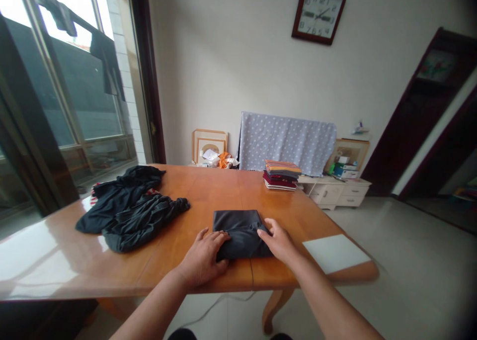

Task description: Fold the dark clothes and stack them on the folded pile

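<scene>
A dark grey garment [242,243], folded into a rectangle, lies near the front edge of the wooden table [201,186]. Flat on its left side rests my left hand [204,255], fingers stretched out and thumb apart. My right hand [278,240] is at the garment's right edge, thumb and fingers closed on the cloth, which wrinkles there. The kind of garment cannot be made out. To the left sits a loose heap of dark clothes [141,215] with some red-and-white striped cloth showing. A neat stack of folded clothes [282,175] stands at the far right.
A white sheet [335,253] lies at the table's right corner. Behind the table are a cloth with white dots [286,143], a low white cabinet [341,193] and leaning frames [209,143]. A wall clock [319,14] hangs above; glass windows are on the left.
</scene>
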Available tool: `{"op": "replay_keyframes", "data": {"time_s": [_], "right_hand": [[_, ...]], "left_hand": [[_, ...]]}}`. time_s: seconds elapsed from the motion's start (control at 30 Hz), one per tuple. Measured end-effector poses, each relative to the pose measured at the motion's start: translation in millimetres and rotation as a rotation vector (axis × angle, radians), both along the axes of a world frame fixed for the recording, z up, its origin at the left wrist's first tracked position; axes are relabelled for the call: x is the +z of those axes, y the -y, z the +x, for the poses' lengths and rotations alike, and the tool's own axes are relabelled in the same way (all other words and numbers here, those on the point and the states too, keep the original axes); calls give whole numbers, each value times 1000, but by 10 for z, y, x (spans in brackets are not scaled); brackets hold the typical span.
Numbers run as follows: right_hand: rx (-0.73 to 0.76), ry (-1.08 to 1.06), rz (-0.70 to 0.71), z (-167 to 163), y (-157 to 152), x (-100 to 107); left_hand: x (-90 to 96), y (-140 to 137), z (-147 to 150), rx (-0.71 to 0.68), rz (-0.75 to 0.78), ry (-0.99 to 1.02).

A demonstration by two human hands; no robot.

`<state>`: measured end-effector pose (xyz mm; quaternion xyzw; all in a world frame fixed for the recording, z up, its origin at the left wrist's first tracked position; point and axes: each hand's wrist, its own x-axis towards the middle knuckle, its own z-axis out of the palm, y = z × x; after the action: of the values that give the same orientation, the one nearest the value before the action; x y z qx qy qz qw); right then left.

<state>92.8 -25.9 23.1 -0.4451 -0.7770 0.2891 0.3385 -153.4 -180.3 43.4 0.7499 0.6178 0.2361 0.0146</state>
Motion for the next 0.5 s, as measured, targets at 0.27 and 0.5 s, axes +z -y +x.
{"op": "replay_keyframes", "data": {"time_s": [0.27,0.5], "right_hand": [[356,451,465,247,327,185],[321,400,433,188,129,97]], "left_hand": [[78,-87,-19,-14,-17,51],[74,-46,-147,13,-42,107]]}}
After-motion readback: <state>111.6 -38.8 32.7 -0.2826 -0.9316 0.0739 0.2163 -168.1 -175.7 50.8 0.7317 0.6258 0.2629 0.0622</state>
